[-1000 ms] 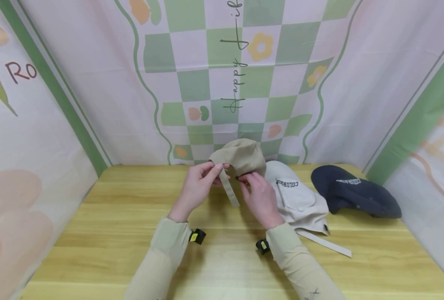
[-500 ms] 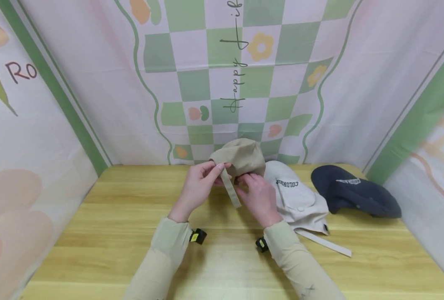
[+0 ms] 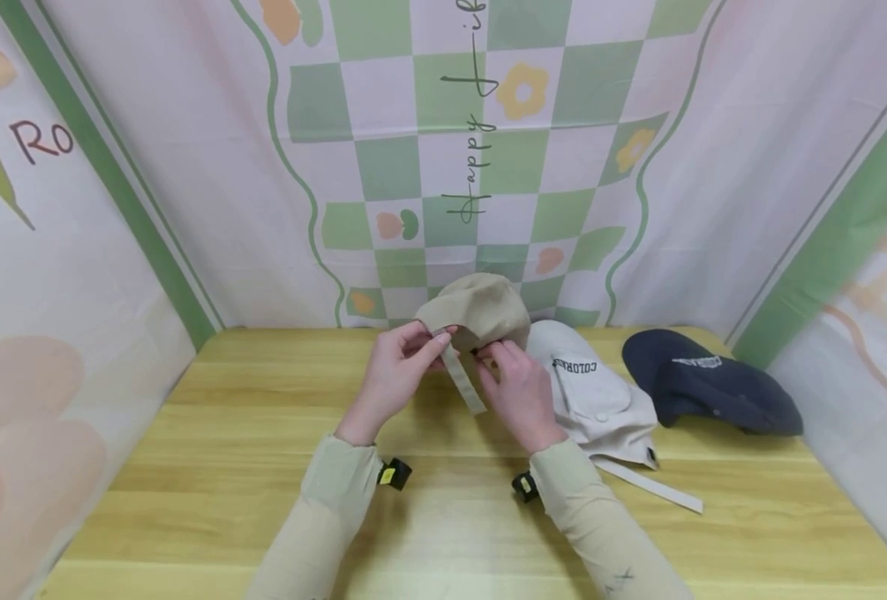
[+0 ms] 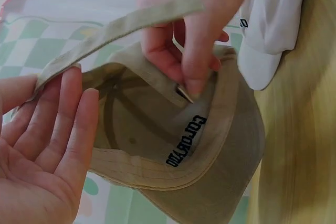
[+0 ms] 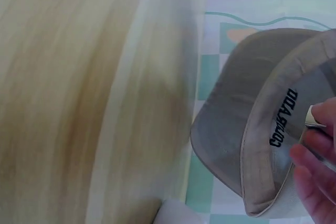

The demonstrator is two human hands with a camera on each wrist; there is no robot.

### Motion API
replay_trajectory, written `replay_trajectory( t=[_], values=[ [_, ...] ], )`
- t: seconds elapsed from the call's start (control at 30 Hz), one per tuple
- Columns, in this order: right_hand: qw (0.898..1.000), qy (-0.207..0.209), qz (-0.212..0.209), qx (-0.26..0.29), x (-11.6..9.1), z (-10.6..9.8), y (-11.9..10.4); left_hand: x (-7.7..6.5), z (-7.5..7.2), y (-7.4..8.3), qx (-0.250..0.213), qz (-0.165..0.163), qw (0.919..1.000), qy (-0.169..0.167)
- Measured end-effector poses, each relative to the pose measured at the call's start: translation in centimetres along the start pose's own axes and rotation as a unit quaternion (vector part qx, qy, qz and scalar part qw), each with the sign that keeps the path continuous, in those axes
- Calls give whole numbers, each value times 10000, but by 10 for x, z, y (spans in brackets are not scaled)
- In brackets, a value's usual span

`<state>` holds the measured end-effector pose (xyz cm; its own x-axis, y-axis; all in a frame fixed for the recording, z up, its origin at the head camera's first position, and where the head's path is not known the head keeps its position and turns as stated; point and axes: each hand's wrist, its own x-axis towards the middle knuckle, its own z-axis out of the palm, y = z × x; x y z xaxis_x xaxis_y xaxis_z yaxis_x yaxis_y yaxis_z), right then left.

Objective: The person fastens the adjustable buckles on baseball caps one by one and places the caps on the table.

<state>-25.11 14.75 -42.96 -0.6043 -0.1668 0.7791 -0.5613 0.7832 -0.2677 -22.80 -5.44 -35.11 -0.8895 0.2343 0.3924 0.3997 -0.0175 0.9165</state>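
Observation:
A khaki baseball cap (image 3: 481,304) is held up at the back of the table, its inside facing me. COLORADO lettering (image 4: 186,141) shows reversed inside the crown in the left wrist view. My left hand (image 3: 398,371) pinches the cap's cloth back strap (image 3: 463,385) between thumb and forefinger; the strap's free end hangs down between the hands. On the other side of the back opening, my right hand (image 3: 520,387) pinches a small metal buckle (image 5: 313,117) with thumb and fingertips. Strap and buckle are apart.
Right of my hands a white cap (image 3: 589,383) lies on the wooden table (image 3: 248,467), its loose strap (image 3: 657,489) trailing toward me. Farther right lies a navy cap (image 3: 706,383). A checked curtain (image 3: 443,167) hangs close behind the table.
The strap's free end has swung slightly right. My right fingers shift a little at the buckle side; my left hand keeps its pinch on the strap.

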Motion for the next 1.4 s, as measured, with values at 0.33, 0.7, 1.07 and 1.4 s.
replay_trajectory(
  t=[0.33, 0.7, 1.07, 1.4],
  values=[
    [9960, -242, 511, 698, 4, -11, -3, -3, -2, -9, 212, 129, 9995, 212],
    [9812, -401, 1249, 1419, 7, -24, -12, -3, -2, -18, 438, 244, 9982, 334],
    [9526, -555, 1836, 2363, 11, -37, -19, -2, 0, -19, -174, 243, 9990, 334],
    [9393, -249, 2072, 2722, 13, -36, -20, -3, 2, -17, -369, 228, 9985, 331]
  ],
)
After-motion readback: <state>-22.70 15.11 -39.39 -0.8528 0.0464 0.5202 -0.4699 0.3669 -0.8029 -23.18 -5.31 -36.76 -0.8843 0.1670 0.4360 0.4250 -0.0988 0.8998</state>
